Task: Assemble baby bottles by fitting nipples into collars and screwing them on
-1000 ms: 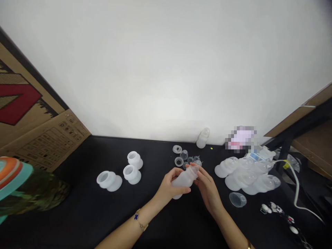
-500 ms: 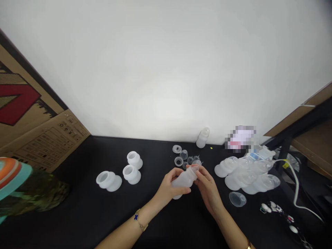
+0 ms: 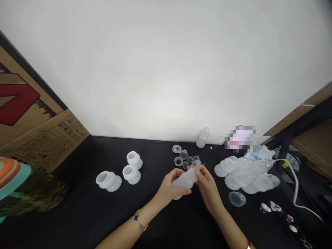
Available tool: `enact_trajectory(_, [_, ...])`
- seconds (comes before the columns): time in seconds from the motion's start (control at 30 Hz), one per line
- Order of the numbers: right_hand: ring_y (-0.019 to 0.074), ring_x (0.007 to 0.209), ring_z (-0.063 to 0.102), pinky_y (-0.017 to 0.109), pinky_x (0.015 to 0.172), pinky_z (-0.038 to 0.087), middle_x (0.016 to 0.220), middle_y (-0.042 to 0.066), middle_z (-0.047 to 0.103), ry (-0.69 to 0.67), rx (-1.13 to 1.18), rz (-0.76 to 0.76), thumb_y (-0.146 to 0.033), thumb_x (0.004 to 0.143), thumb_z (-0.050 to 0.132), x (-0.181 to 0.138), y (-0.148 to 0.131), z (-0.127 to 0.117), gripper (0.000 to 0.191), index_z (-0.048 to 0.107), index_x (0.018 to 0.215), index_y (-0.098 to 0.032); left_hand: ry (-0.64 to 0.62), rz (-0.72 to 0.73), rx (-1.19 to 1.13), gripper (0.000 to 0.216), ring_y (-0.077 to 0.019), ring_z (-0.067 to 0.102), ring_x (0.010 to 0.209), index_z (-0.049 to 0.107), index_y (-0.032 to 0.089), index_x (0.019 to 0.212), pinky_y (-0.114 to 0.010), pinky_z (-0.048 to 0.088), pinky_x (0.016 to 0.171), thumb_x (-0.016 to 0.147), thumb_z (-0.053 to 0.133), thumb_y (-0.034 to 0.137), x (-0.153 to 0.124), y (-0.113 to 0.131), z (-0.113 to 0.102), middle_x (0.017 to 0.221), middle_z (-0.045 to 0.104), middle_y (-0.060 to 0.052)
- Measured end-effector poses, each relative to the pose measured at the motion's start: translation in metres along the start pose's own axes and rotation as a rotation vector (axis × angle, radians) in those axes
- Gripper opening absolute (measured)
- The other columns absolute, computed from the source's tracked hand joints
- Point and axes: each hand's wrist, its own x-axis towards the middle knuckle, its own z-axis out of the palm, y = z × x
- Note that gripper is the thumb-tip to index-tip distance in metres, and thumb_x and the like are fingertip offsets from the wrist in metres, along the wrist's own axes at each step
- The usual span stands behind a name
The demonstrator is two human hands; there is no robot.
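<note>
A translucent white baby bottle [image 3: 183,180] lies tilted between my hands, its neck up and to the right. My left hand [image 3: 169,185] is closed around the bottle's body, with the thumb along the near side. At the neck, the fingers of my right hand [image 3: 206,181] are closed on the rim, where a clear piece [image 3: 199,166] shows, partly hidden by the fingers. Just beyond the hands lie several clear teats [image 3: 184,154] and collar rings [image 3: 178,161]. An assembled bottle [image 3: 202,137] with a clear cap stands by the wall.
Three open white bottles [image 3: 109,181] stand on the black table [image 3: 85,221] at left. Several capped bottles [image 3: 247,176] cluster at right, near a loose clear cap [image 3: 237,199], a white cable [image 3: 295,193] and a beaded strap [image 3: 287,218]. A cardboard box [image 3: 44,141] and a large jar [image 3: 33,190] flank the left.
The clear piece at the bottle's neck now shows farther out to the right, and my right fingers have shifted slightly around it. The left hand keeps its hold almost unmoved.
</note>
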Motion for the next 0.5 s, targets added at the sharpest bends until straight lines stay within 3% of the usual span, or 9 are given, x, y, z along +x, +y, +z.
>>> enact_trajectory(0.5, [0.0238, 0.091, 0.063, 0.035, 0.078, 0.046, 0.104, 0.004, 0.069, -0.011, 0.048, 0.015, -0.042, 0.082, 0.072, 0.0016, 0.0018, -0.0010, 0.025, 0.058, 0.092, -0.025, -0.002, 0.001, 0.037, 0.053, -0.0190, 0.059, 0.084, 0.062, 0.017, 0.100, -0.026, 0.044, 0.071, 0.057, 0.090, 0.031, -0.0009, -0.0020, -0.0008, 0.095, 0.066, -0.003])
